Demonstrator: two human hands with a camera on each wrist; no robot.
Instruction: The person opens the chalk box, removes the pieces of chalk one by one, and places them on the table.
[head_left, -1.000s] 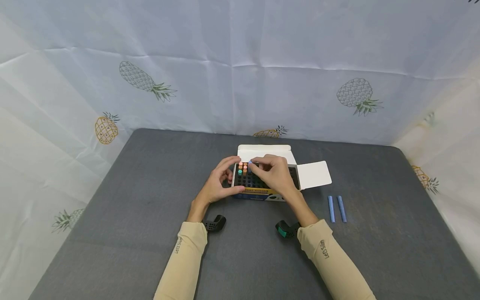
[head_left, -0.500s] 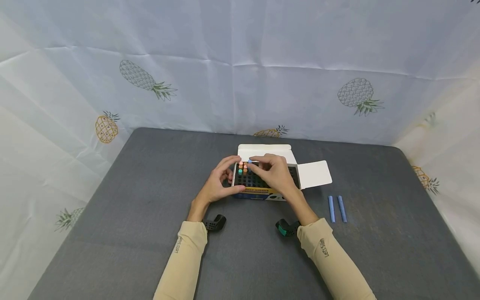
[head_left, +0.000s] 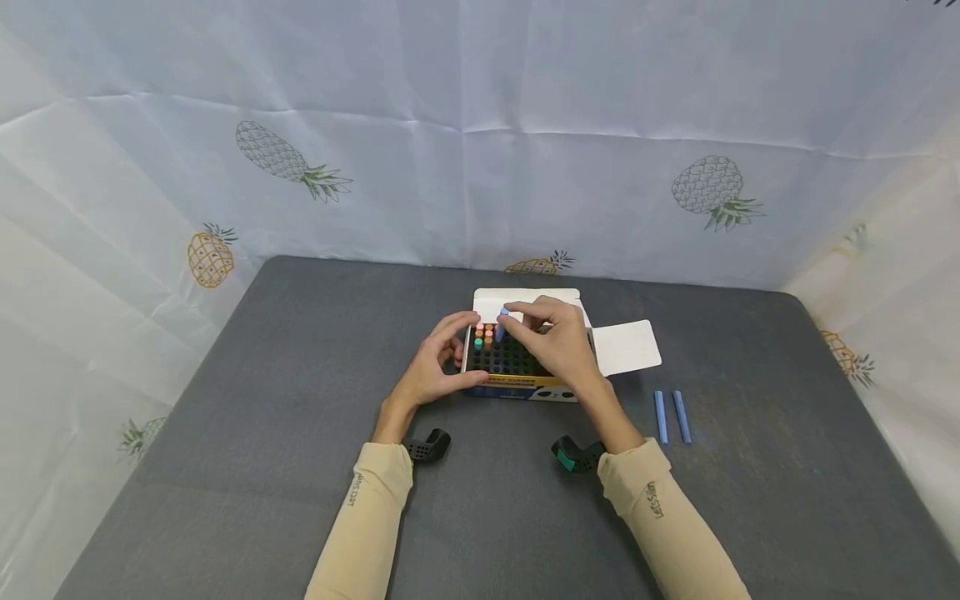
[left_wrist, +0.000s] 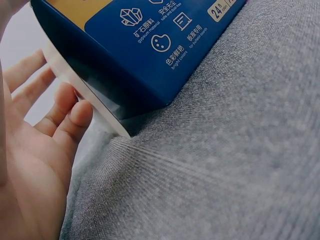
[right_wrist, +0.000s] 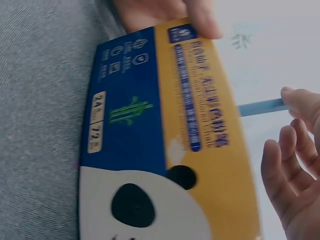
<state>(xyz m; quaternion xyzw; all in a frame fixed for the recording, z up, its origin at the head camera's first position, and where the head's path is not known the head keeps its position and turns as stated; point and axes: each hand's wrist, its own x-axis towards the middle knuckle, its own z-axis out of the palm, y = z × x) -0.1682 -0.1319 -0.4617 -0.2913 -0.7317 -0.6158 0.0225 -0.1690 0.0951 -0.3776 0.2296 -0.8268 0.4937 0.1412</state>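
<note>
A chalk box (head_left: 516, 382), blue and yellow with a panda print, stands on the table, and a black holder with rows of holes fills its top. My left hand (head_left: 437, 360) steadies its left end, thumb on the front edge and fingers at the far side. Between thumb and fingertips, my right hand (head_left: 557, 337) pinches a blue chalk stick (right_wrist: 262, 107) over the back row. Its lower part is hidden behind the box's yellow edge in the right wrist view. Several orange and pink sticks and a green chalk stick (head_left: 478, 342) stand in the holder's left holes.
Two blue chalk sticks (head_left: 681, 417) lie side by side on the grey table (head_left: 225, 467), right of the box. A white side flap (head_left: 628, 347) sticks out rightward, and the raised lid (head_left: 487, 304) stands behind. A pineapple-print curtain (head_left: 420, 183) borders the table.
My right hand has risen slightly and drawn back, lifting the blue chalk stick so more of its length shows above the holder. The left hand has stayed on the box.
</note>
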